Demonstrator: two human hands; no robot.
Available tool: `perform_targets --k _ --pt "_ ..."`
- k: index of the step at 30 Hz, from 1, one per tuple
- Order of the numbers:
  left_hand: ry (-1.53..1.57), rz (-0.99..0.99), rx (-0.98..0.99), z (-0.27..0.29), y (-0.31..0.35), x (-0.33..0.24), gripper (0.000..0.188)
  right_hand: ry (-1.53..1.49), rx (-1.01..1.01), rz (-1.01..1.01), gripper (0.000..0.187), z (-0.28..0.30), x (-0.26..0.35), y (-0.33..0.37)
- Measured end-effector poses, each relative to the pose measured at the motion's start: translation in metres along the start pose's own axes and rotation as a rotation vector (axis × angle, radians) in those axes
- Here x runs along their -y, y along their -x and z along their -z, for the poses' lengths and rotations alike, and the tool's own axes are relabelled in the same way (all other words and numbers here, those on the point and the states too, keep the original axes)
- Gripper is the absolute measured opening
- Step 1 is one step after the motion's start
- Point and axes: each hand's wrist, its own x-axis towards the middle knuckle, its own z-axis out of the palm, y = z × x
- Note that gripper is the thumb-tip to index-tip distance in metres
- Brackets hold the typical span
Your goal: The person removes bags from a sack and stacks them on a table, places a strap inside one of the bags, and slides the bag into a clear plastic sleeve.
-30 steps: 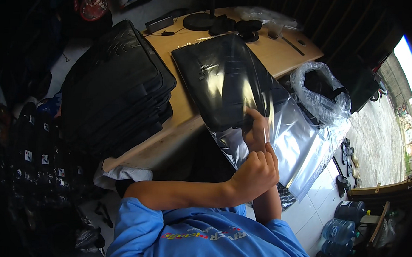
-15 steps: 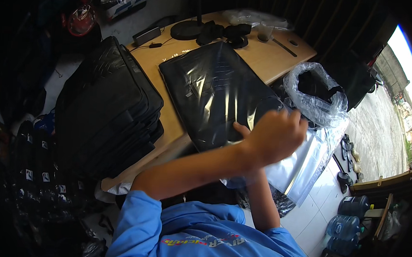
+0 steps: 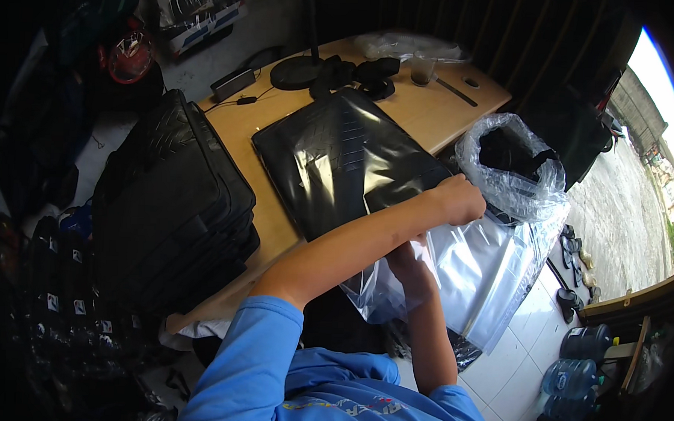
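Note:
A flat black case with a ridged pattern lies on the desk inside a glossy clear plastic bag. My left arm reaches across the bag's near end. My left hand is closed in a fist at the bag's right edge, gripping the plastic. Below that forearm, my right hand is at the bag's near end, against or under the film. Its fingers are mostly hidden by the left forearm and the plastic. More clear plastic bags lie flat to the right of my hands.
A stack of black cases stands at the left. On the wooden desk are a lamp base, a cup and black straps. A plastic sack holds black items. Water bottles lie at lower right.
My left forearm has come down over the bag's near end, its fist shifting slightly left. My right hand has drawn nearer to me, and the plastic's near end has spread and lifted.

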Motion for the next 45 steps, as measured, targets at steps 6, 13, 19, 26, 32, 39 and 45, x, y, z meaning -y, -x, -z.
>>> perform_targets --k 6,13,19,26,32,39,45 --pt "0.06 0.046 -0.126 -0.02 -0.001 -0.009 0.028 -0.97 0.049 -0.17 0.033 0.0 -0.006 0.006" --pt "0.16 -0.088 -0.341 0.007 0.042 -0.026 0.027 -1.17 -0.21 -0.659 0.037 0.006 -0.018 0.024" --pt "0.119 0.509 -0.597 0.014 0.121 0.07 0.037 -0.948 -0.363 -0.524 0.015 0.029 0.024 0.015" --pt "0.004 0.952 -0.288 -0.021 0.139 0.133 0.064 -0.982 -0.54 -0.429 0.026 0.044 0.058 0.001" --pt "-0.031 0.838 -0.277 0.019 0.108 0.148 0.063 -0.992 -0.391 -0.651 0.016 0.057 0.051 -0.004" --pt "-0.033 0.846 -0.282 -0.027 0.085 0.168 0.061 -0.768 -0.399 -0.73 0.042 0.065 0.025 0.016" --pt "-0.079 0.864 -0.275 -0.027 0.083 0.169 0.06 -1.02 -0.348 -0.56 0.044 0.065 0.025 0.018"
